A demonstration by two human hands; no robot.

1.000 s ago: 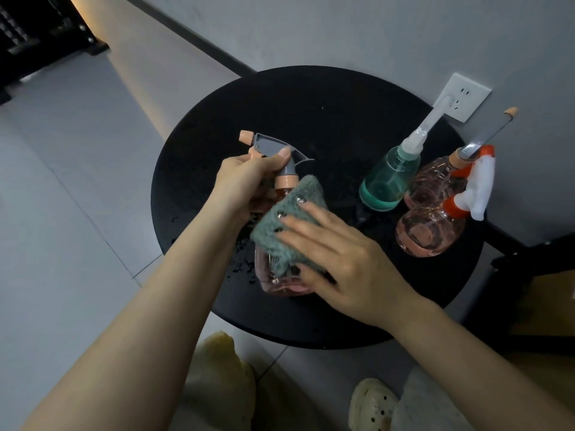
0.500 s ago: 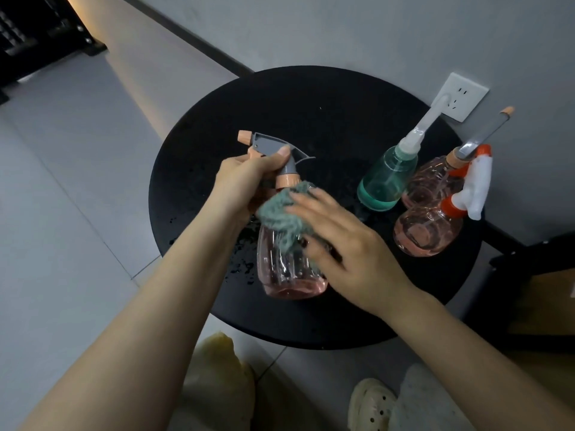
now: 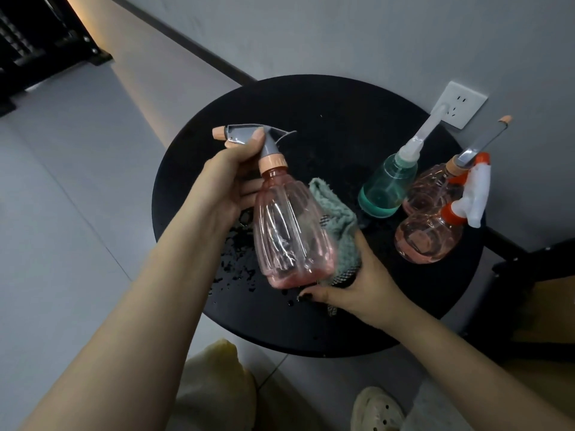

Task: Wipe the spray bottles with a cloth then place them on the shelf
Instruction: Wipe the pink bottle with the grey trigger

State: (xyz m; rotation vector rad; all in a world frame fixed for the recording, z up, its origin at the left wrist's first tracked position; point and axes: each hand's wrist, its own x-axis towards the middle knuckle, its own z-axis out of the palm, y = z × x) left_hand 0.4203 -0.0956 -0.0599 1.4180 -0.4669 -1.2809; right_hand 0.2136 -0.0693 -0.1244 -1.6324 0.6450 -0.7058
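Note:
A pink see-through spray bottle [image 3: 289,231] with a grey trigger head is held tilted above the round black table [image 3: 311,119]. My left hand [image 3: 227,185] grips its neck and trigger head. My right hand [image 3: 357,284] holds a grey-green cloth [image 3: 337,225] against the bottle's right side and cups its base from beneath. Three more bottles stand at the table's right: a teal one [image 3: 385,188], a pink one with an orange and white trigger [image 3: 429,237], and a second pink one [image 3: 432,185] behind it.
Water drops [image 3: 239,262] dot the table under the held bottle. A wall socket [image 3: 460,104] sits on the grey wall behind the bottles. Dark furniture [image 3: 535,275] stands at the right, a black rack [image 3: 34,42] at the far upper left. My shoe [image 3: 376,409] shows below.
The bottle has been lifted and tilted nearer to me. My right hand with the cloth slid from the bottle's front down round to its right side and base.

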